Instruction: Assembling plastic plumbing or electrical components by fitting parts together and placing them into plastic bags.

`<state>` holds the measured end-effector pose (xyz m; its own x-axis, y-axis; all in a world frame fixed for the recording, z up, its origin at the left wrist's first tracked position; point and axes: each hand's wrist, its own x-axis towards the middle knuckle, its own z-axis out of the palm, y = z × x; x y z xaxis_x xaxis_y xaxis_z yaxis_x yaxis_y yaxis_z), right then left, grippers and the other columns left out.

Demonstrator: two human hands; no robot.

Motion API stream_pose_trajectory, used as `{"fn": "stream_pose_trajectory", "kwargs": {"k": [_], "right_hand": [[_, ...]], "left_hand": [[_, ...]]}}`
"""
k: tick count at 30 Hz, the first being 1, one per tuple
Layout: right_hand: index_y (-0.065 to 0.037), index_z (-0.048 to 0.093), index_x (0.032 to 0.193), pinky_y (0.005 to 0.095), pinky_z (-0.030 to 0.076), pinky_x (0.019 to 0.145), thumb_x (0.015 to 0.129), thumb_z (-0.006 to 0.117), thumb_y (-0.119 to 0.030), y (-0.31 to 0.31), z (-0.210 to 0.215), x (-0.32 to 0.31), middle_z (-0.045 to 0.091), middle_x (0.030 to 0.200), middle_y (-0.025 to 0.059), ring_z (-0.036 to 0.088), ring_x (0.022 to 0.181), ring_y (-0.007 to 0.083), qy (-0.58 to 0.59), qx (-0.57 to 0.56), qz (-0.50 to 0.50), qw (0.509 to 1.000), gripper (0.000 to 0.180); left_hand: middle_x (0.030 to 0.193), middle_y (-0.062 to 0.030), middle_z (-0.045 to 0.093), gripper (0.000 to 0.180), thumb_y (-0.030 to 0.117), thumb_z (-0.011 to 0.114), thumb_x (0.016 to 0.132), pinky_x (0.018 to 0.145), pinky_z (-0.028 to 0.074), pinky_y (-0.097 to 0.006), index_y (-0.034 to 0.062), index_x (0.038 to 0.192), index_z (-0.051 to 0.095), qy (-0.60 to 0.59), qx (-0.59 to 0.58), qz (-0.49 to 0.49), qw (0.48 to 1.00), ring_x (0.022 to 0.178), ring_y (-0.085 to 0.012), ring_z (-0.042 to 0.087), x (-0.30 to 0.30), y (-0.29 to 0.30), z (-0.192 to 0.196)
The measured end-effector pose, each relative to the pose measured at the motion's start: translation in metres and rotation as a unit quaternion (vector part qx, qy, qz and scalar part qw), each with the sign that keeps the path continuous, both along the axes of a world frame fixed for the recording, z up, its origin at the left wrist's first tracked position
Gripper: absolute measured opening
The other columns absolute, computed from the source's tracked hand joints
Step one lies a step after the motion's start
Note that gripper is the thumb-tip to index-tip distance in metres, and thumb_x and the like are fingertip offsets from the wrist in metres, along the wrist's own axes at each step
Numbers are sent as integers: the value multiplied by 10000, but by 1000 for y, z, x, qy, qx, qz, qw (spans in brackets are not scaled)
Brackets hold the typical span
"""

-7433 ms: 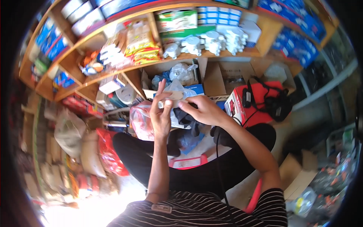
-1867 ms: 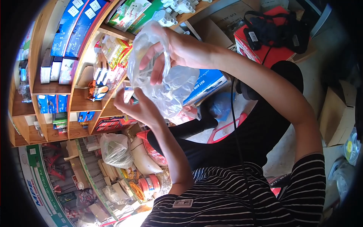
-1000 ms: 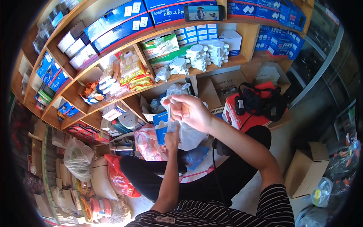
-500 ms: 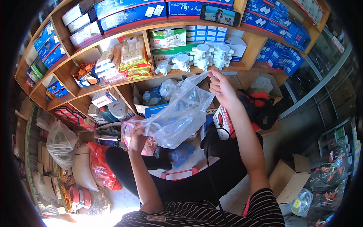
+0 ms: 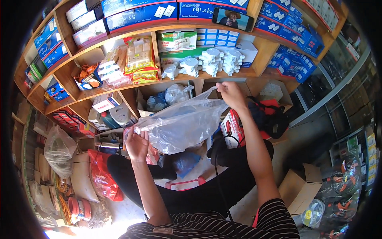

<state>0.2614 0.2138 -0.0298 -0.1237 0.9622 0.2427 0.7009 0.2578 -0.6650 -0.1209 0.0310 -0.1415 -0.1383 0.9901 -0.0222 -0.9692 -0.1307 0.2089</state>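
Observation:
A clear plastic bag (image 5: 183, 125) hangs stretched between my two hands, in front of the lower shelves. My left hand (image 5: 137, 144) grips its gathered left end, fingers curled round the plastic. At the upper right, my right hand (image 5: 232, 95) pinches the other corner of the bag. The bag is see-through and looks empty. Beneath it, a blue plastic bag (image 5: 185, 164) lies on the floor between my legs, and pinkish plastic (image 5: 153, 153) shows beside my left hand.
Wooden shelves (image 5: 131, 92) ahead hold white round junction boxes (image 5: 212, 59), blue cartons (image 5: 141, 16) and a phone (image 5: 232, 19). A red plastic bag (image 5: 104, 175) is at left. An open cardboard box (image 5: 300, 187) stands at right; a red-and-white box (image 5: 232, 129) is near my right forearm.
The clear bag has been pulled out flatter and wider. My left hand has moved a little left and turned its palm up; my right hand has lowered slightly.

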Motion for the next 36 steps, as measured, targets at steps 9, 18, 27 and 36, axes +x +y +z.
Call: {"fn": "stream_pose_trajectory", "kwargs": {"k": [9,18,27,36], "right_hand": [[-36,720,833,437,504,694,989,613,-382,-3,8,-2,706,758,156,696,754,337,15,-1,-32,999,395],[32,681,847,354,435,599,1016,608,-339,-14,5,-15,615,650,76,559,625,144,-9,-12,34,999,415],[10,684,879,396,445,622,998,625,-332,-34,18,-30,617,685,119,594,635,246,-47,-10,60,997,367],[-12,692,877,486,511,785,975,632,-339,-23,-1,-26,705,926,189,679,900,376,-114,59,43,991,347]], "left_hand": [[1160,-98,693,309,247,452,1085,947,511,-415,26,1209,627,36,50,-71,996,1063,-227,648,-5,7,-11],[1135,-56,666,301,315,520,1061,897,505,-384,86,1237,607,302,-239,47,921,1083,-216,625,13,-6,15],[1128,-89,647,269,108,638,979,916,548,-390,-4,1218,583,271,-134,120,946,1059,-246,647,28,4,8],[959,-2,619,213,263,637,1010,660,496,-254,112,1152,684,358,-251,80,896,812,-82,584,30,3,7]]}}
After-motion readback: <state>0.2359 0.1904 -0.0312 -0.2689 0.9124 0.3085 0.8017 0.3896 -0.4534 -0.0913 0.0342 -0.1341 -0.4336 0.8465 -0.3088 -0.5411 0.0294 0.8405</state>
